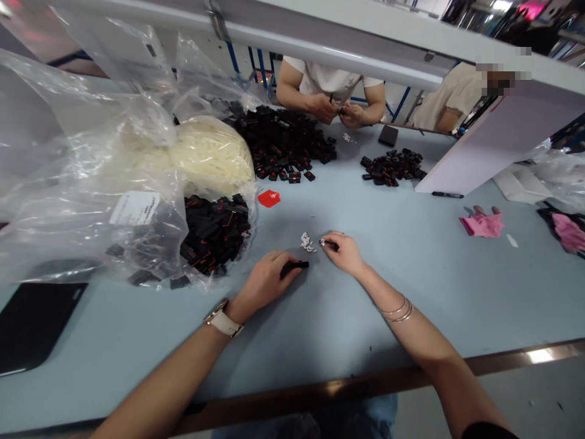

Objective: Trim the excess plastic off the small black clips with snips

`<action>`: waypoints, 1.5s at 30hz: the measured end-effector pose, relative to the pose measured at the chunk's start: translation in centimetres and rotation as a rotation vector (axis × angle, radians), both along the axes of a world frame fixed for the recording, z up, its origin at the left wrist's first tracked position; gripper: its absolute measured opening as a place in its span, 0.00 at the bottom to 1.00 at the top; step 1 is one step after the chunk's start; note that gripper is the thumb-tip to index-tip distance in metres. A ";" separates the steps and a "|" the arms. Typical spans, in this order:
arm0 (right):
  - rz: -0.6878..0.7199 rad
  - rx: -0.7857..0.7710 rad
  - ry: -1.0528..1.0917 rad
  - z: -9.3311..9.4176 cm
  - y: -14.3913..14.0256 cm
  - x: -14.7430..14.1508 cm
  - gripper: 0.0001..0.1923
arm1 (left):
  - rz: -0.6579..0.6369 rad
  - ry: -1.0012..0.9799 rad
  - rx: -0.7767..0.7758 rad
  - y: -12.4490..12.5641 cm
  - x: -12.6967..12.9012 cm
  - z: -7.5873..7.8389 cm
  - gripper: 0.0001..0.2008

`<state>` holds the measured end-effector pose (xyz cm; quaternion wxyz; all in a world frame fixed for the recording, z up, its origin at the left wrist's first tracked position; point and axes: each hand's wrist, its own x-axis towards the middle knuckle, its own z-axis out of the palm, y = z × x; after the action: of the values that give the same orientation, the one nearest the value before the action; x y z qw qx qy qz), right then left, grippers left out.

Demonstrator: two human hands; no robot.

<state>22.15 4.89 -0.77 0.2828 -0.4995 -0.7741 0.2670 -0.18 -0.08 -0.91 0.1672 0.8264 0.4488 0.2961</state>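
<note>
In the middle of the frame, the person's left hand (pixel 267 277) is closed around a slim black piece (pixel 300 264), whose end sticks out to the right past the fingers, low over the counter (pixel 439 292). To the right of it, the right hand (pixel 345 253) pinches a small dark object (pixel 331 245) with a shiny tip pointing left; what exactly it is cannot be made out. Between and just above the two hands lies a loose heap of tiny white bits (pixel 306 241), near the right hand's fingertips. A pale-strapped watch (pixel 225 319) circles the left wrist, and thin bracelets (pixel 398 311) ring the right forearm.

Left of centre, a clear plastic bag (pixel 91 152) lies open toward the right, with black parts (pixel 214 235) marked in red at its mouth and a cream-coloured bundle (pixel 214 149) just above them. A red scrap (pixel 269 198) lies to the right of the bag. A large black pile (pixel 283 140) spreads across the upper middle, and a smaller pile (pixel 395 167) sits right of it. At the top centre, a co-worker (pixel 331 79) in white holds something small and dark in both hands. A pink glove (pixel 483 224) lies at the right.
</note>
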 end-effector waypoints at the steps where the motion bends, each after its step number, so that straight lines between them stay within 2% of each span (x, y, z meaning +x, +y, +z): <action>1: -0.010 -0.009 0.045 -0.1 -0.1 -0.1 0.06 | 0.013 -0.007 -0.006 0.0 0.0 0.0 0.04; 3: -0.025 -0.049 0.154 -0.2 -0.5 -0.5 0.06 | 0.021 -0.026 -0.012 -0.1 0.0 0.1 0.04; 7: -0.006 -0.186 0.357 -0.2 -1.6 -1.6 0.11 | 0.044 -0.062 -0.012 -0.1 0.0 0.5 0.04; 12: 0.046 -0.270 0.433 0.0 -2.6 -2.5 0.12 | 0.050 -0.066 -0.035 -0.1 0.1 0.6 0.04; 20: 0.084 -0.220 0.334 0.7 -3.3 -2.7 0.12 | 0.040 -0.062 -0.038 -0.2 -0.1 0.3 0.04; 32: 0.158 -0.154 0.137 1.3 -3.6 -2.8 0.11 | -0.009 0.017 0.168 -0.3 0.1 -0.1 0.04; 38: 0.146 -0.101 0.122 1.3 -3.4 -2.6 0.13 | 0.051 0.040 0.094 -0.3 0.1 -0.3 0.04; 45: 0.307 -0.032 -0.012 1.6 -3.4 -2.2 0.19 | 0.078 0.069 0.020 -0.2 -0.1 -0.3 0.03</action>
<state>19.91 1.49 0.80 0.2262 -0.3812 -0.8386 0.3165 -0.27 -0.29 -1.22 0.1319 0.8195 0.4833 0.2783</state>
